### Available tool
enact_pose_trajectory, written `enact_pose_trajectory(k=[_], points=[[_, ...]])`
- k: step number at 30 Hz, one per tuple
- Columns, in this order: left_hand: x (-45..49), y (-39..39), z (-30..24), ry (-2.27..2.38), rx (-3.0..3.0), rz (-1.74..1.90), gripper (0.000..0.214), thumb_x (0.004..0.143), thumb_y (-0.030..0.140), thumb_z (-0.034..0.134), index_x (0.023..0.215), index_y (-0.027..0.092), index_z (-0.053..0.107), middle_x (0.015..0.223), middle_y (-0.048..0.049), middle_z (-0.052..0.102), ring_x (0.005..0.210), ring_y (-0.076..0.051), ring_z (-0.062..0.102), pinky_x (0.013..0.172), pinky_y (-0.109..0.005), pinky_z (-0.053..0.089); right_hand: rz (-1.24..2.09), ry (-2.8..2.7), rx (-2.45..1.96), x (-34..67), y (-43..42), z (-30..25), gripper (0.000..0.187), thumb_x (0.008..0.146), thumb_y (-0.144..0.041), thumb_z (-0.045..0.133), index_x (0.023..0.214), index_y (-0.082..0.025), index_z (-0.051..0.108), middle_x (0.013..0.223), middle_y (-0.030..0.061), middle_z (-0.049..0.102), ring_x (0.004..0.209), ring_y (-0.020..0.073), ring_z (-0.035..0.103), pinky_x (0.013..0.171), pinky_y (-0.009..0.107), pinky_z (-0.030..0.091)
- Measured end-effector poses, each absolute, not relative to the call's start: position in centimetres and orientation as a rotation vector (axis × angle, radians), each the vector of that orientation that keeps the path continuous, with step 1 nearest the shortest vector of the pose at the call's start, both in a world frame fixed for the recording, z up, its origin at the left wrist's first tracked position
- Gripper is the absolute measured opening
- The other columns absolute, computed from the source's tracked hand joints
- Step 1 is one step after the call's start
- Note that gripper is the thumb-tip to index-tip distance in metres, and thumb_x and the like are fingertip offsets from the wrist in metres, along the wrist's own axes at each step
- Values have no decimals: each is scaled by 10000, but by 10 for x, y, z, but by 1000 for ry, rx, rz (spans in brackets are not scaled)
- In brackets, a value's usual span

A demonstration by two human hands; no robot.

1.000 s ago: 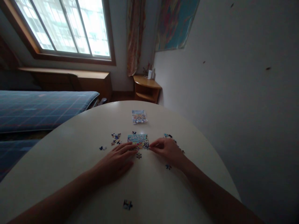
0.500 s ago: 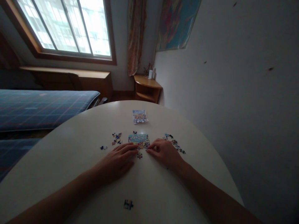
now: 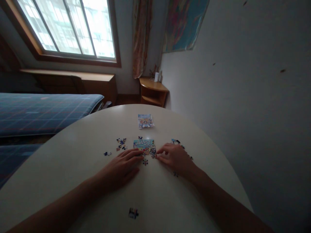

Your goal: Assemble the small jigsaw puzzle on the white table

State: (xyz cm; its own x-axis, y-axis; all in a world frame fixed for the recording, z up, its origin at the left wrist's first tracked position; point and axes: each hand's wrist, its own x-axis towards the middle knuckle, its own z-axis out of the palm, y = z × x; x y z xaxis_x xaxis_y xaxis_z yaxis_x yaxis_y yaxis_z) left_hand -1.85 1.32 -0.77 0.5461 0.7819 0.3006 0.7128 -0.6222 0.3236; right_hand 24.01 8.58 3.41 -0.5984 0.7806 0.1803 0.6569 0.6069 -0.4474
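Note:
A small, partly joined colourful jigsaw (image 3: 144, 146) lies near the middle of a round white table (image 3: 73, 155). My left hand (image 3: 121, 166) rests flat on the table, its outstretched fingertips touching the jigsaw's lower left edge. My right hand (image 3: 175, 158) sits at the jigsaw's lower right corner with fingers curled and pinched against that edge; whether a piece is between them is hidden. One loose piece (image 3: 145, 161) lies between both hands, just below the jigsaw.
Loose pieces lie in a left cluster (image 3: 120, 143), a far-left bit (image 3: 107, 153), a right cluster (image 3: 175, 141) and one near piece (image 3: 133, 212). A printed picture card (image 3: 145, 121) lies farther back. A bed (image 3: 43, 111), corner shelf (image 3: 152, 90) and wall (image 3: 243, 97) surround the table.
My right hand slid left along the jigsaw's lower edge, then back right to its corner. My left hand stayed in place.

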Motion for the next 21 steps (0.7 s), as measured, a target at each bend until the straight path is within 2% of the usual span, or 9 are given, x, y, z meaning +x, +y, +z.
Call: enact_pose_trajectory(k=[6,21], points=[[-18,13,-7,1259,2626,642,394,937,221,521,1331,240,508,1468,-64,502,1365,-248,425,1125,-481,405,491,-2496,-1114,236,87,31,84,823,-214,687,849,-240,762,857,12,730,739,136,646,750,272,437],[-18,12,-5,1284,2626,628,388,939,222,524,1326,249,523,1461,-57,511,1365,-248,432,1122,-490,409,386,-2530,-1169,244,87,37,123,832,-231,667,930,-235,739,908,20,732,775,156,648,788,319,423]])
